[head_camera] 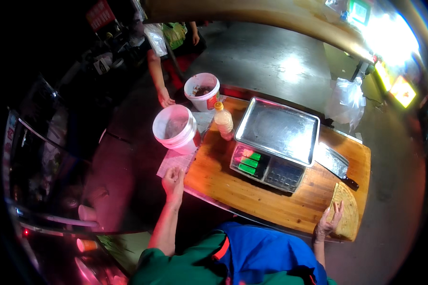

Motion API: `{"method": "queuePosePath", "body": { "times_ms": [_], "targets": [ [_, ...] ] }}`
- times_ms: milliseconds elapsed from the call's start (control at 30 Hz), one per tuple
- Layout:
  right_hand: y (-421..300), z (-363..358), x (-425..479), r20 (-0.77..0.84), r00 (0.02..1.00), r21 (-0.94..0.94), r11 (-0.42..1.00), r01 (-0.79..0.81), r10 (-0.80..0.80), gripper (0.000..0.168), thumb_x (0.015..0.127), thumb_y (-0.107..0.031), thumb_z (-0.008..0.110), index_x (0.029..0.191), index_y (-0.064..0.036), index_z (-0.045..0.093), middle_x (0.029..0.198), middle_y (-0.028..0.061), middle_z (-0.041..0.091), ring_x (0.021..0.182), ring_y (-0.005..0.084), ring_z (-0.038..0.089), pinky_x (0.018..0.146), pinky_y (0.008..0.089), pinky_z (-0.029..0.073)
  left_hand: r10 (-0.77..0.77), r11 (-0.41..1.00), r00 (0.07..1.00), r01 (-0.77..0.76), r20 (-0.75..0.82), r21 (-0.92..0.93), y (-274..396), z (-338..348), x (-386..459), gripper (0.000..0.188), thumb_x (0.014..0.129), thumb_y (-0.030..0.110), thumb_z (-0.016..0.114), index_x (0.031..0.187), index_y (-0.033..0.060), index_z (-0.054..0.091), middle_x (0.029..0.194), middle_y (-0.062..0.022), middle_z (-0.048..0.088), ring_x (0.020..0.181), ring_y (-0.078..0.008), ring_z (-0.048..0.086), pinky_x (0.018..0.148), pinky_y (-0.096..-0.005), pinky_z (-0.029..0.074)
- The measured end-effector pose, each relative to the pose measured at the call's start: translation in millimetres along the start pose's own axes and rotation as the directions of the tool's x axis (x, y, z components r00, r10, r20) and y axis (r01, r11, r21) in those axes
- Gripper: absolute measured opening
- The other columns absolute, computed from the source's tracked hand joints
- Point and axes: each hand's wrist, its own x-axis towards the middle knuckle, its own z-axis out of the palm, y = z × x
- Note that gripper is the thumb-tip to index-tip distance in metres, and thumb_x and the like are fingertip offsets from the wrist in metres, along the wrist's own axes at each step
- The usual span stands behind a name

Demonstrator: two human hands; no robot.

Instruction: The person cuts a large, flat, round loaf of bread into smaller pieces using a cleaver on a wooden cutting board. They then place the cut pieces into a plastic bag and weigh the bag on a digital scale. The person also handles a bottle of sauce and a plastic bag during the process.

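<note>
My left hand [173, 181] is at the left edge of the wooden board [214, 174], its fingers curled; whether anything small is in them I cannot tell. A flat folded pancake [347, 213] lies on the board's right end, and my right hand [330, 221] rests on its left edge with fingers spread. Above the pancake lies a cleaver [333, 162], its black handle towards it. The cleaver's blade reaches the digital scale [267, 169], which bears a shiny metal tray [278, 128]. Left of the scale stands a plastic bottle [223, 121] with a yellow cap.
Stacked white buckets [174, 130] stand beyond my left hand; another bucket [201, 92] holds dark food. A person's arm [157, 76] reaches down beside them from across the counter. Plastic bags [346, 101] hang at the right, below a bright lamp. Paper cups [87, 245] are at the lower left.
</note>
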Motion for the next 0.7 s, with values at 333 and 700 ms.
{"method": "queuePosePath", "body": {
  "times_ms": [333,700],
  "targets": [
    [-54.7,33.2,-54.9,0.037,0.967,0.018,0.967,-0.254,0.254,0.026,0.096,0.001,0.057,0.121,0.000,0.065,0.139,0.0160,0.058,0.122,0.0292,0.059,0.105,0.0375,0.048,0.335,0.591,0.739,-0.648,0.585,0.480,63.0,8.2,230.9,0.034,0.073,0.002,0.074,0.107,0.0058,0.071,0.118,-0.0153,0.064,0.113,-0.0347,0.061,0.092,-0.0438,0.051],
    [-197.0,141.0,-60.3,0.161,0.924,0.300,0.875,-0.381,0.347,0.020,0.097,0.002,0.057,0.114,0.002,0.068,0.127,0.0141,0.065,0.113,0.0204,0.062,0.099,0.0313,0.049,0.363,0.635,0.458,-0.759,0.812,0.144,5.0,0.8,357.4,0.018,0.077,0.006,0.073,0.093,0.0019,0.066,0.101,-0.0123,0.064,0.098,-0.0310,0.064,0.087,-0.0435,0.052]
  ]
}}
